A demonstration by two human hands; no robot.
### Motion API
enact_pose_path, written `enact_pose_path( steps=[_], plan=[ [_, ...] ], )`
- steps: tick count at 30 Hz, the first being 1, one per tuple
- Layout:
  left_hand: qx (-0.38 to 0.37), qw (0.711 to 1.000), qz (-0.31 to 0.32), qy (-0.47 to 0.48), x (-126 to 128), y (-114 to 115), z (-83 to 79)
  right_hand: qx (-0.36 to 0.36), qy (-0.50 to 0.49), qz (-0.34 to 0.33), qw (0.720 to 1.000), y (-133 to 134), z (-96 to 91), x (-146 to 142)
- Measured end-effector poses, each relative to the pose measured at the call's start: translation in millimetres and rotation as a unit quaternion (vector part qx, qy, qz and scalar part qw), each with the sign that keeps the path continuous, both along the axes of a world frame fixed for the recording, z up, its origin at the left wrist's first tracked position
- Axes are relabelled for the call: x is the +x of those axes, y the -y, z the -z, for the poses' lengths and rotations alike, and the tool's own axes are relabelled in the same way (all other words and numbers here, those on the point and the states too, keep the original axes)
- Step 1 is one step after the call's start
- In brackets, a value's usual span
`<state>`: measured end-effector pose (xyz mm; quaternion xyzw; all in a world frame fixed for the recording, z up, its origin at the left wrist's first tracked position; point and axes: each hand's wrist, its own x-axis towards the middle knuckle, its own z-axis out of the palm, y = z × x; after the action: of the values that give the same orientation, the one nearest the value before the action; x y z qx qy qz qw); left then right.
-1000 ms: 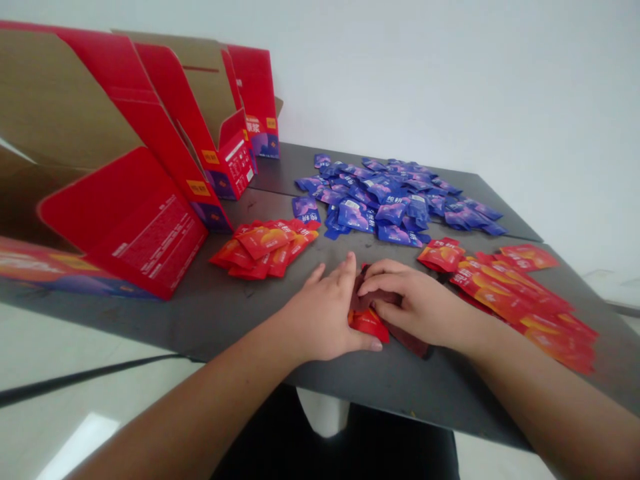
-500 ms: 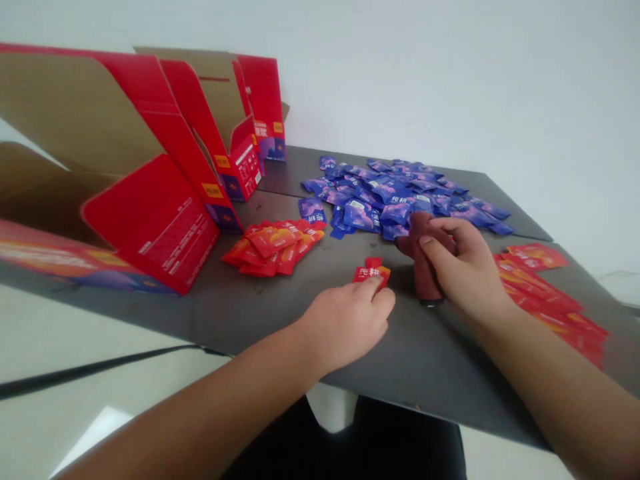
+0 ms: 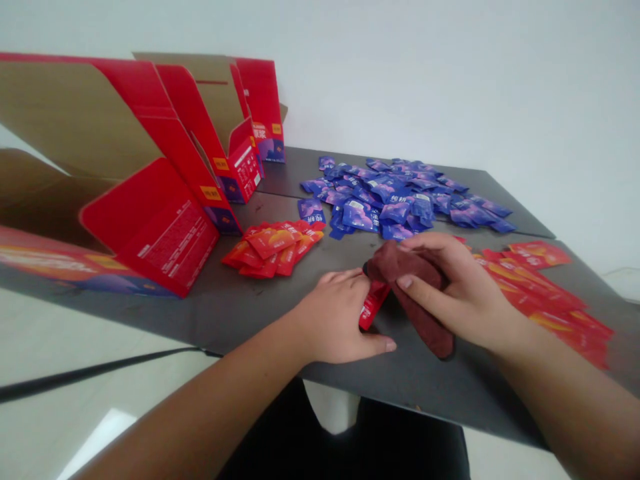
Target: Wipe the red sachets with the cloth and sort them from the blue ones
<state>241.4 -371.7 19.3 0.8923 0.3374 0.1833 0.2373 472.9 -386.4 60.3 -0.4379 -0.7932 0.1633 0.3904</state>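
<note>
My right hand [image 3: 450, 287] is closed round a folded dark brown cloth [image 3: 425, 327] whose front end meets a single red sachet [image 3: 373, 308]. The sachet is tilted up off the dark table, and the cloth and my fingers cover part of it. My left hand [image 3: 343, 317] lies at the sachet's left side, fingers bent over it and thumb stretched out apart. How the left fingertips grip it is hidden. To the left of my hands is a small heap of red sachets [image 3: 275, 247]. More red sachets [image 3: 545, 293] lie fanned out beyond my right wrist.
A wide pile of blue-purple sachets [image 3: 385, 193] covers the back of the dark grey table [image 3: 220, 313]. Red cardboard boxes with open flaps [image 3: 155, 220] stand along the left side. A white wall [image 3: 425, 80] rises behind the table.
My right hand has moved left and nearer with the cloth, bringing it against the single red sachet. My left hand has shifted from pressing the flat sachet to its side, and the sachet has tipped up.
</note>
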Motion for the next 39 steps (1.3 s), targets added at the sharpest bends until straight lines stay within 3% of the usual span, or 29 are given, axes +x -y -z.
enact_pose_path(
  steps=[3, 5, 7, 12, 16, 20, 26, 34, 37, 39],
  plan=[
    [-0.068, 0.997, 0.029, 0.034, -5.8, -9.7, 6.1, -0.078, 0.068, -0.165, 0.981, 7.5, -5.9, -9.8],
    [-0.082, 0.994, 0.067, 0.039, -10.7, -15.9, 8.5, -0.121, 0.097, -0.215, 0.964, 10.5, -4.5, -20.6],
    [-0.089, 0.994, 0.068, 0.013, -13.7, -18.9, 7.7, -0.126, 0.131, -0.194, 0.964, 9.6, 0.8, -29.2],
    [-0.113, 0.992, -0.018, -0.046, -10.9, -14.7, -0.9, -0.075, 0.224, -0.072, 0.969, -9.0, 18.1, -23.0],
    [-0.098, 0.993, -0.014, -0.059, -11.3, -11.3, -5.9, -0.061, 0.251, 0.010, 0.966, -22.5, 24.8, -9.1],
    [-0.114, 0.992, -0.015, -0.046, -16.9, -11.9, -10.1, -0.074, 0.236, 0.049, 0.968, -24.0, 25.3, -6.5],
    [-0.125, 0.990, -0.060, 0.038, -16.7, -15.7, -8.1, -0.058, 0.202, 0.031, 0.977, -21.2, 24.6, -3.0],
    [-0.035, 0.996, 0.010, -0.080, -17.5, -13.5, -0.5, -0.063, 0.186, 0.025, 0.980, -21.6, 24.6, -0.7],
    [-0.048, 0.996, -0.012, -0.080, -15.9, -13.8, 0.7, -0.047, 0.170, 0.016, 0.984, -20.0, 22.3, -1.4],
    [-0.067, 0.994, -0.039, -0.072, -14.0, -13.5, 0.7, -0.029, 0.146, -0.032, 0.988, -16.8, 17.4, -3.7]
  ],
)
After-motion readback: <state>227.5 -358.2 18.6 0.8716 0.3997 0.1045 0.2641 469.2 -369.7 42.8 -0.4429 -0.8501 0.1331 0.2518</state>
